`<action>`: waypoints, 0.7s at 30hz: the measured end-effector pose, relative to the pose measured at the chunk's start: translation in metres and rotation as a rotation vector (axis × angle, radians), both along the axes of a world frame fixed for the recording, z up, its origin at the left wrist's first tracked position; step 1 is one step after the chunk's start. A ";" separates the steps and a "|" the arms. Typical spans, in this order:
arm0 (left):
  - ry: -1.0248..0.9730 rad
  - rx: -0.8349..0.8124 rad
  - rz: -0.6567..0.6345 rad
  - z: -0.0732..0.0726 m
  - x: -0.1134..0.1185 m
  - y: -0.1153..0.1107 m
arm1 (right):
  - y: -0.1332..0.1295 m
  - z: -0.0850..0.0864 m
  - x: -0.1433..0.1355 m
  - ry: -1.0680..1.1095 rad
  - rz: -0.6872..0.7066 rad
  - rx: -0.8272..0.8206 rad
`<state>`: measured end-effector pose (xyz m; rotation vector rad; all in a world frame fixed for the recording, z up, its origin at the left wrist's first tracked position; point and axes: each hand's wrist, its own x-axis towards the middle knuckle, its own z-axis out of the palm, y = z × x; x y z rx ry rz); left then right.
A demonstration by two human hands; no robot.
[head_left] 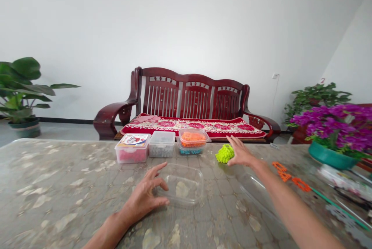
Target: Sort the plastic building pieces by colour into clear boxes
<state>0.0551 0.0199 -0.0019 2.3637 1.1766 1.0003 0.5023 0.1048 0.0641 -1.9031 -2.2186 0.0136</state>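
An open clear plastic container [181, 185] sits on the table in front of me. My left hand [151, 191] is at its left side, fingers apart and holding nothing; whether it touches the rim I cannot tell. Farther back and to the right lies a heap of lime-green pieces [224, 153]. My right hand [240, 152] is spread at the heap's right side, with thumb and fingers apart. A clear plastic lid [257, 189] lies on the table, partly behind my right forearm.
Along the table's [72, 187] back edge stand a box of pink pieces [132, 154], a box of grey pieces [162, 148] and stacked orange and blue containers [192, 142]. Orange pieces [300, 184], a green rod [340, 208] and a flower pot [333, 155] are on the right.
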 end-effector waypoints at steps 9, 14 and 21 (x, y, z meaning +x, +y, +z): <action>0.025 -0.013 -0.018 -0.004 -0.001 0.003 | 0.008 -0.003 -0.019 -0.095 0.074 -0.001; 0.026 -0.011 -0.037 -0.003 -0.002 0.003 | 0.015 -0.002 -0.028 -0.134 0.080 -0.045; 0.045 -0.022 -0.056 -0.004 -0.001 0.003 | 0.023 0.013 -0.034 -0.271 0.117 -0.241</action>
